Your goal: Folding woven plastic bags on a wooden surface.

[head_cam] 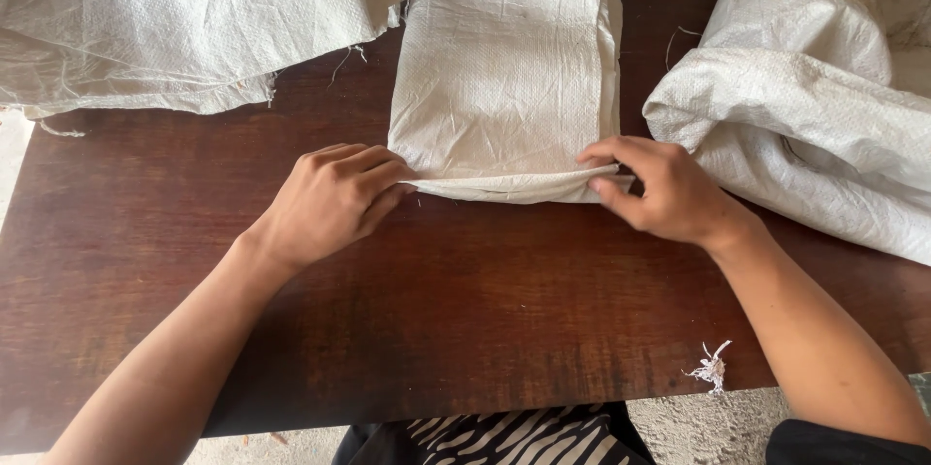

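table (465,320): dark reddish-brown wood, worn, broad grain, carries everything in view. big woven sack heap (815,106) at my right, white plastic weave, rust-orange stains near the top, bulging and creased. second sack pile (165,19) top left, same weave, frayed edges w/ loose threads. folded sack (504,67) in the centre, flat long rectangle running away from me, near edge doubled into a soft lip just above mid-table. my left hand (335,198): fingers closed in a pinch on the left corner of that lip. my right hand (664,189): thumb under, fingers over, closed on the right corner. loose white thread tuft (711,366) near the table's front edge, well apart from the sack.

risk, as i judge it: the weave looks slick and springy, so the lip could slip out or spring open if either pinch slackens; uneven pull btwn hands would skew the fold; frayed threads could snag.
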